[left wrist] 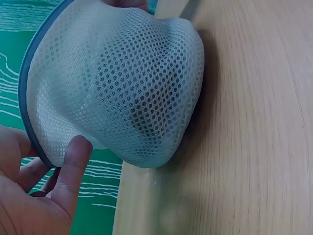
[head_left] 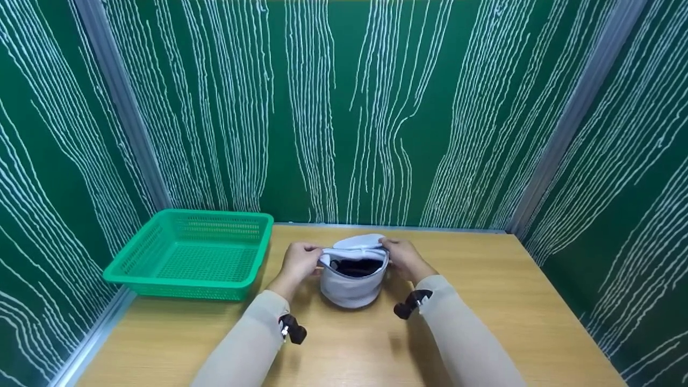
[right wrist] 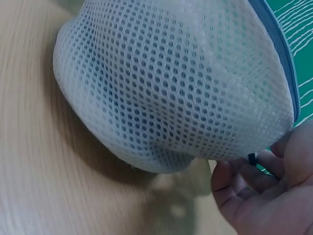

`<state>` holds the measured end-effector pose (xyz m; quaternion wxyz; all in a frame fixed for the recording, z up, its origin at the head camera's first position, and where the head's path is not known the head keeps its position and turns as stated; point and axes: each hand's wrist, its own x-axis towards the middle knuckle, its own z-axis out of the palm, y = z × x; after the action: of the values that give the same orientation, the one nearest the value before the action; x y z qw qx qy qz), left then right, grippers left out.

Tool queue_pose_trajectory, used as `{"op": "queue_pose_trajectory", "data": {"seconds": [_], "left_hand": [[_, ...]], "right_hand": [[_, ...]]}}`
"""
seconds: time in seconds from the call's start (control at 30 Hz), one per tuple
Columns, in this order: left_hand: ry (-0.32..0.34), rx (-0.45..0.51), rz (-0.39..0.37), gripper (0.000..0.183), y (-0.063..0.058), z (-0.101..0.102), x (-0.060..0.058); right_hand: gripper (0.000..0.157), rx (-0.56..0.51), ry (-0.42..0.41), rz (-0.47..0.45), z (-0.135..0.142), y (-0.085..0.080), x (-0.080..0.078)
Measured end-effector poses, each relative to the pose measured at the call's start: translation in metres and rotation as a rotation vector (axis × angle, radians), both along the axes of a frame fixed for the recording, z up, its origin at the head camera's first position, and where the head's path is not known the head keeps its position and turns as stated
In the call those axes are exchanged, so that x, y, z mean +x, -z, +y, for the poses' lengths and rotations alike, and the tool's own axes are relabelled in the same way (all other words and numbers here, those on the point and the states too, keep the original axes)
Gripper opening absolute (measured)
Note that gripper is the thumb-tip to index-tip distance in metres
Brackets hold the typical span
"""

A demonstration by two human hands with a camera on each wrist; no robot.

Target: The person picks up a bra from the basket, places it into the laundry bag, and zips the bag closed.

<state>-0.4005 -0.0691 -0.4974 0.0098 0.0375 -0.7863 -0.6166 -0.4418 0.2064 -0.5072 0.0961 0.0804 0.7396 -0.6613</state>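
Note:
A white mesh laundry bag (head_left: 350, 293) with a grey zip edge stands on the table, its mouth unzipped and its round lid (head_left: 356, 242) folded back. Something dark (head_left: 361, 267) lies inside, and its shape also shows through the mesh in both wrist views; I cannot tell what it is. My left hand (head_left: 300, 262) pinches the left side of the rim between thumb and fingers. On the opposite side, my right hand (head_left: 406, 259) grips the rim near the lid. The left wrist view shows the left thumb on the mesh (left wrist: 142, 93), just inside the zip edge.
A green plastic basket (head_left: 252, 277) with slotted walls stands at the table's back left. Green panels (head_left: 355, 107) with white wavy lines enclose the wooden table (head_left: 484, 301) at the back and both sides. Each wrist wears a small black camera.

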Motion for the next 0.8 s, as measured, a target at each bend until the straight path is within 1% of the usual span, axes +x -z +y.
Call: {"op": "queue_pose_trajectory", "data": {"seconds": [0.13, 0.27, 0.4, 0.57, 0.8], "left_hand": [[-0.002, 0.038, 0.009, 0.028, -0.001, -0.001, -0.002], [0.014, 0.1, 0.026, 0.029, -0.002, -0.002, -0.003], [0.018, 0.119, 0.033, 0.029, -0.002, -0.002, -0.004], [0.007, 0.13, 0.039, 0.03, -0.003, -0.001, -0.004], [-0.018, 0.136, 0.05, 0.029, -0.006, -0.001, -0.003]], "right_hand": [[0.051, 0.045, 0.052, 0.036, 0.001, -0.004, 0.0], [0.043, 0.061, 0.103, 0.094, 0.002, -0.006, 0.0], [0.037, 0.045, 0.143, 0.148, 0.003, -0.007, 0.0], [0.031, 0.02, 0.184, 0.199, 0.003, -0.009, -0.002], [0.026, -0.031, 0.213, 0.25, 0.002, -0.017, -0.001]]}}
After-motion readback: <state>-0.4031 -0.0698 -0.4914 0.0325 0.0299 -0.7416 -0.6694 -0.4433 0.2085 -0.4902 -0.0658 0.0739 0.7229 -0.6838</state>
